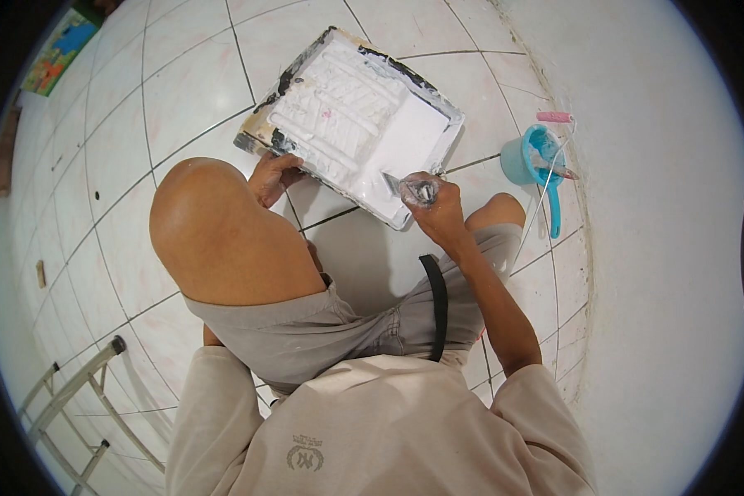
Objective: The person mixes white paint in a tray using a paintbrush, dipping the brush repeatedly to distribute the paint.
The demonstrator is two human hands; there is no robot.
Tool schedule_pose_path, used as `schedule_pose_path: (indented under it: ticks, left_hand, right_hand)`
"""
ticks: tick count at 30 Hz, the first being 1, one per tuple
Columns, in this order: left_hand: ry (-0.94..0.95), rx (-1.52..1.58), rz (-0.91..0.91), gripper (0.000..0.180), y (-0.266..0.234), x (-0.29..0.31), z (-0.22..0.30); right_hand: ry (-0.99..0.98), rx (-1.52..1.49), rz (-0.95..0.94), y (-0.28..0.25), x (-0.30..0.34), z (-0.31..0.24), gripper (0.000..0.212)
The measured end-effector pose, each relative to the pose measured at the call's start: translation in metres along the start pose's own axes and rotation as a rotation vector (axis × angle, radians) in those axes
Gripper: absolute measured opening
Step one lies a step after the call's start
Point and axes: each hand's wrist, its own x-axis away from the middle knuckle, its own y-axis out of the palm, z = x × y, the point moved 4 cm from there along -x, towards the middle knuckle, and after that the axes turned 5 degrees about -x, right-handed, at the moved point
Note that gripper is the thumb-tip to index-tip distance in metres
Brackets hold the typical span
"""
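In front of my bent knees a paint tray (452,112) lies at a slant on the floor, its edges crusted with dried black and white. White paint (413,132) pools in its right end and coats the ribbed part. My left hand (274,175) grips the tray's near-left edge, thumb on top. A putty knife (391,182) is in my closed right hand (440,207). Its blade points down-left at the paint over the near-right part of the tray; whether it touches the paint I cannot tell. Paint smears cover its handle end.
A blue dipper (517,161) with a paint-smeared brush (558,171) stands right of the tray, by the wall (661,207). A pink paint roller (554,117) rests across it, its long wire frame extending toward me. Metal ladder legs (78,384) stand at lower left on the tiled floor (190,91).
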Motion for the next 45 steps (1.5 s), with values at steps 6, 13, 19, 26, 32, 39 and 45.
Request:
schedule_pose_path:
  ticks: [6,13,19,26,32,39,45]
  left_hand:
    - [-0.017,-0.011,0.044,0.056,0.001,-0.001,-0.001]
    - [-0.029,-0.027,0.061,0.052,-0.003,-0.002,-0.004]
    - [-0.009,-0.010,0.046,0.052,-0.001,-0.002,-0.004]
    - [-0.012,-0.012,0.058,0.055,0.001,-0.001,-0.002]
    - [-0.018,-0.026,0.053,0.054,0.002,-0.002,-0.002]
    - [-0.035,-0.024,0.073,0.052,0.005,-0.002,-0.004]
    - [-0.019,-0.042,0.020,0.052,0.005,-0.003,-0.003]
  right_hand:
    - [0.074,0.044,-0.035,0.003,0.006,-0.004,0.017]
    - [0.025,-0.046,-0.016,-0.006,-0.003,-0.004,0.017]
    - [-0.058,-0.184,-0.087,-0.005,-0.010,0.001,0.016]
    - [0.113,-0.050,0.012,-0.015,-0.010,0.017,0.013]
    - [0.165,0.001,0.133,-0.028,-0.018,0.023,0.012]
    - [0.142,0.025,0.109,-0.031,-0.031,0.019,0.014]
    - [0.084,0.080,0.071,-0.029,-0.042,0.026,0.016]
